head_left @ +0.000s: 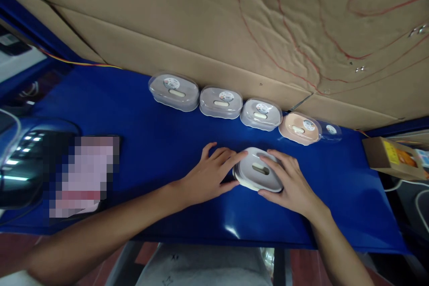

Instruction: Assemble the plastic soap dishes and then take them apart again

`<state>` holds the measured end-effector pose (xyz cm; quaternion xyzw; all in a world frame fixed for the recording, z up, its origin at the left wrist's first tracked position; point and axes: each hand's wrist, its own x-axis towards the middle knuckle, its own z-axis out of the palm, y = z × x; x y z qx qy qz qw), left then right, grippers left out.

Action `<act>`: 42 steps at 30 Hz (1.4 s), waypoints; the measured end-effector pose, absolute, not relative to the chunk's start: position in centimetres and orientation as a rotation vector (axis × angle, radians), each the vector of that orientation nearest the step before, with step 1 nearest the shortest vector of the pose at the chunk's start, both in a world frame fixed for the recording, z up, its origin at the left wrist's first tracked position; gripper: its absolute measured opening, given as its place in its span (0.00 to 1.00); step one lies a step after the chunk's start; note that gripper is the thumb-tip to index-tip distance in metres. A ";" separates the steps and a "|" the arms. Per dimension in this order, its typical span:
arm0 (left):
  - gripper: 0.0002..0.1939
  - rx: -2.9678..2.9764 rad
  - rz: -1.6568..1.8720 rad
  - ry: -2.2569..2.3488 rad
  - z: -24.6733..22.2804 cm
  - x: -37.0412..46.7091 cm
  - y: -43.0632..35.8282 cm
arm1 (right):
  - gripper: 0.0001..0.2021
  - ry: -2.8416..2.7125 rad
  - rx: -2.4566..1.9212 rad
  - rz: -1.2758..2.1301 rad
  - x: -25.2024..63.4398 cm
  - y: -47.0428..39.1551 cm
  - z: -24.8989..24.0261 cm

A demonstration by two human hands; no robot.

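Observation:
A pale grey oval box (268, 174) with a raised bar and a dark slot in its top is between my hands, close above or on the table. My left hand (214, 167) grips its left side, forefinger on the top edge and thumb low on the side, other fingers bent away. On the right side, my right hand (290, 178) holds it with the thumb at the near edge and fingers over the top. The underside of the box is hidden.
Along the back wall (150, 31) stand grey boxes (221, 103) under clear covers and a peach box (300, 128). Beside it is a clear piece (331, 130) with a round label. A blurred-out phone-like slab (87, 172) lies left; a cardboard box (390, 158) stands right.

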<state>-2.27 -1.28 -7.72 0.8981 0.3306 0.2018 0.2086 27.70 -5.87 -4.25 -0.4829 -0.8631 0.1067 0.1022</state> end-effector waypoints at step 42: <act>0.25 2.682 0.492 0.877 -7.7 -2.5 -1.1 | 0.26 -2.389 -1.085 0.115 28.7 -3.9 -5.9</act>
